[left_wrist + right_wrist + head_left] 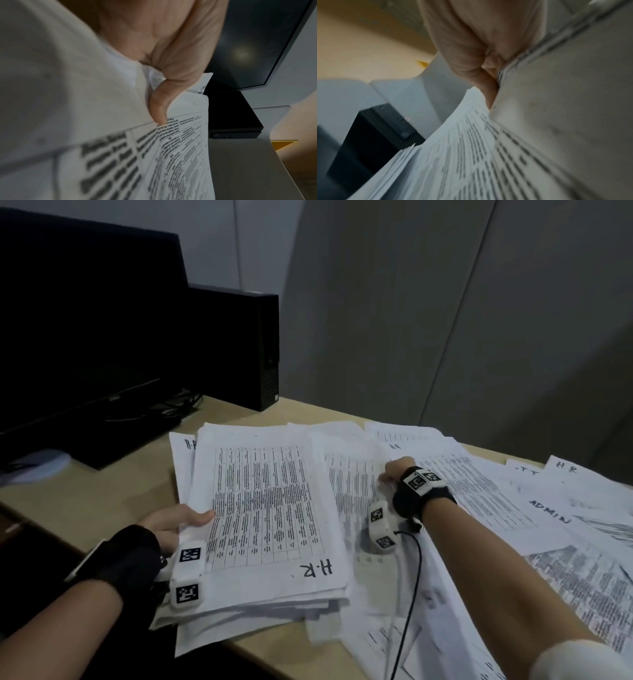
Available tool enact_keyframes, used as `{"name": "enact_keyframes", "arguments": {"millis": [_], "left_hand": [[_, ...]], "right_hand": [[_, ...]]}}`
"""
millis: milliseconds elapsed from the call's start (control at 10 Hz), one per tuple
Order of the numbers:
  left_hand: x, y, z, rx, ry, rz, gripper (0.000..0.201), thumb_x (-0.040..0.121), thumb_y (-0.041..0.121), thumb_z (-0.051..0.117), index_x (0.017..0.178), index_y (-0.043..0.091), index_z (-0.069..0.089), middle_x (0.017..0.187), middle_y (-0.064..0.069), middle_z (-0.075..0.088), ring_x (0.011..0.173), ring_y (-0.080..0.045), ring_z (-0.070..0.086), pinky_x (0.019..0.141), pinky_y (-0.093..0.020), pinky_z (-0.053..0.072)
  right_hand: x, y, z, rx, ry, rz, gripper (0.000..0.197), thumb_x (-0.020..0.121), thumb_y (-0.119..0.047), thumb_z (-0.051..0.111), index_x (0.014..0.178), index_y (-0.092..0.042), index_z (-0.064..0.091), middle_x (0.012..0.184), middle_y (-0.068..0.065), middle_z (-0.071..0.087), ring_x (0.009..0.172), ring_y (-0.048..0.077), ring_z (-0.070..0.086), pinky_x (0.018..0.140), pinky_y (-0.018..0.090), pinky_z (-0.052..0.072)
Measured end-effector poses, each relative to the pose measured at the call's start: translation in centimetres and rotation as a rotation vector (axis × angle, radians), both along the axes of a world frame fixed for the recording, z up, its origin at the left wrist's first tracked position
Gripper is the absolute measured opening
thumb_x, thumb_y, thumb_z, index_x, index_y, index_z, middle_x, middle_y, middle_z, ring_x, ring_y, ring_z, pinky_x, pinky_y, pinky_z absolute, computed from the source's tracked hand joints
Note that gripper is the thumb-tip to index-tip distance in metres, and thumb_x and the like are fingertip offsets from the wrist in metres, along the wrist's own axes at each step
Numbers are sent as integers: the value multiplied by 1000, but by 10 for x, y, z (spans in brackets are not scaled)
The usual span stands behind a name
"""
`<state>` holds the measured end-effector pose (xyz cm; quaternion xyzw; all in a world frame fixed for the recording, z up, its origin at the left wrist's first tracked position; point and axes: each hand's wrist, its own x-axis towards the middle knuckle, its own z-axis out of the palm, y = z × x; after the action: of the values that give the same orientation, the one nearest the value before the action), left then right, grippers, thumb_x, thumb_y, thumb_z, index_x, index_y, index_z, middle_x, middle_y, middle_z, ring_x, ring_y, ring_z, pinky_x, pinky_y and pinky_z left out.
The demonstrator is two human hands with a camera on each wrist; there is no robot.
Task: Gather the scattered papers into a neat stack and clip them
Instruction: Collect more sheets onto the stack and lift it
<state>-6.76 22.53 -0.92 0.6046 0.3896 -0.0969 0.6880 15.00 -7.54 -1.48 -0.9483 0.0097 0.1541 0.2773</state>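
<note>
Many sheets already sit in the stack (263, 508) under our left hand (171, 525), whose thumb presses on top while the fingers curl beneath its edge. Our right hand (397, 472) pinches a loose sheet (352, 484) just beyond the stack. Past those fingers, scattered papers (548, 525) cover the desk (102, 494). Pulling too fast could drag neighbouring pages or fan the uneven stack. We read "H.R" on the stack, "ADMIN" on a far sheet.
</note>
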Motion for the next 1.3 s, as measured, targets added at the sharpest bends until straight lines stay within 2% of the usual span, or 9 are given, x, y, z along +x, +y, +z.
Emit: {"name": "enact_keyframes", "arguments": {"millis": [100, 200, 300, 400, 500, 700, 800, 1000, 1300], "left_hand": [[3, -21, 18, -54, -47, 4, 17, 95, 0, 43, 94, -16, 50, 113, -32, 49, 122, -46, 40, 104, -50, 31], [20, -15, 8, -149, -96, 43, 37, 89, -5, 46, 125, -8, 48, 101, -29, 65, 103, -41, 61, 86, -53, 48], [44, -12, -14, -13, -112, -64, 42, 84, -6, 54, 125, -12, 47, 97, -27, 69, 78, -36, 69, 89, -48, 48], [53, -21, -18, 118, -111, -49, 37, 88, -6, 51, 124, -16, 46, 129, -34, 51, 116, -44, 54, 99, -48, 41], [52, -13, -27, 170, -92, -19, 39, 89, -4, 52, 125, -15, 45, 132, -34, 48, 123, -45, 47, 101, -50, 40], [47, 13, -37, 73, -47, -102, 66, 61, 7, 85, 119, -3, 57, 121, -21, 62, 113, -35, 57, 104, -50, 39], [38, 1, -25, 86, -88, -166, 31, 82, -9, 61, 112, -5, 59, 104, -23, 65, 93, -33, 62, 99, -49, 43], [32, 8, -30, 29, -280, -101, 35, 86, -7, 51, 121, -1, 55, 118, -25, 61, 106, -37, 60, 103, -54, 39], [33, 15, -40, -127, -245, -49, 25, 93, 5, 45, 114, -3, 56, 114, -22, 62, 87, -32, 70, 107, -51, 34]], "right_hand": [[5, 8, -5, 233, 66, -253, 36, 91, -3, 48, 126, 7, 50, 111, 19, 63, 108, 28, 58, 63, 14, 49], [1, 19, -7, 212, 53, -163, 41, 92, -9, 49, 130, 6, 47, 118, 20, 59, 109, 30, 55, 72, 20, 38], [-8, 26, -3, 123, 68, -90, 41, 92, -15, 50, 129, 3, 48, 130, 17, 53, 104, 27, 53, 62, 18, 40], [-6, 19, -10, -77, -6, -101, 41, 84, -26, 56, 120, -8, 54, 126, 14, 56, 109, 30, 54, 82, 29, 44], [-3, 12, -20, -185, -12, -65, 48, 79, -32, 63, 121, -12, 49, 130, 15, 51, 115, 35, 51, 96, 42, 45], [-3, 12, -16, -152, 34, -99, 89, 64, -44, 79, 130, 1, 40, 115, 14, 54, 106, 31, 56, 82, 39, 51], [-6, 6, -17, -60, 36, -139, 76, 61, -31, 80, 127, -8, 49, 129, 14, 52, 119, 33, 51, 98, 39, 45], [-12, 5, 4, 64, 145, -113, 69, 69, -19, 79, 129, -3, 49, 136, 13, 48, 126, 29, 46, 96, 32, 42], [-28, 5, -8, 272, 249, -51, 98, 71, 1, 75, 146, -3, 11, 115, 29, 59, 111, 39, 56, 94, 41, 46]]}}
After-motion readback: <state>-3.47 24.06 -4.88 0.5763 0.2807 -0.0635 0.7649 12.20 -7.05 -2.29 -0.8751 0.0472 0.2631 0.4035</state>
